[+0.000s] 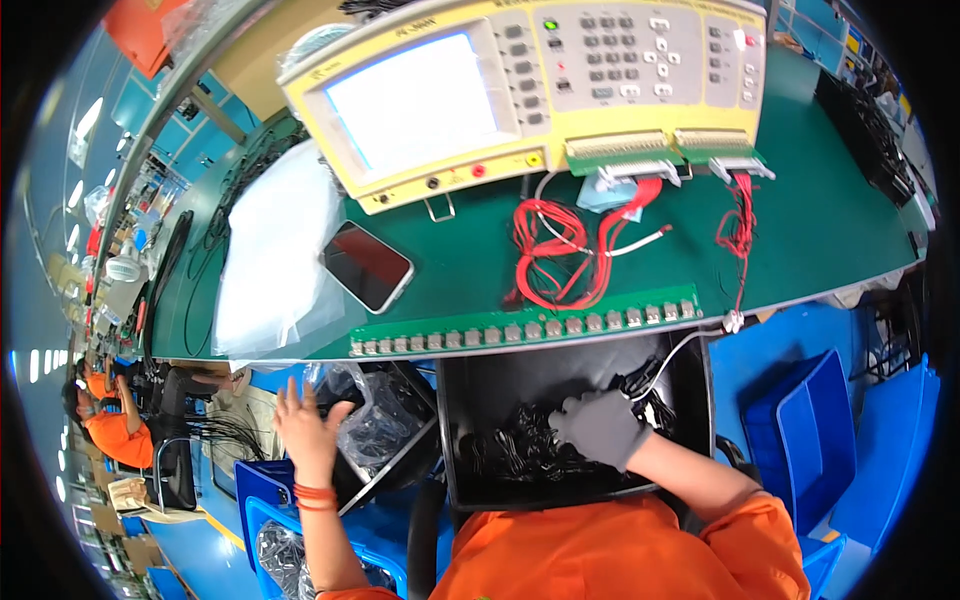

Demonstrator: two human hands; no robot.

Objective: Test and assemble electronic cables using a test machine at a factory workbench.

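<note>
One bare left hand [308, 432] was spread in the air while the grey-gloved right hand [602, 432] was down in a rectangular black bin [448, 440] of bundled thin black cables [512, 448].
The left hand, with red bands [316, 496] round its wrist, had its fingers wide apart and nothing in its grasp, near clear plastic bags [375, 422] left of the bin. The right hand's fingers bent over the cables, partly hidden; whether it gripped any could not be told. A thin white cable [667, 360] ran from beside the glove to the edge of the green bench [800, 205]. Along that edge lay a long green circuit strip with small metal sockets [540, 329]; behind it, looped red wires [604, 262] and a boxy yellow tester [530, 98] with a lit screen.
</note>
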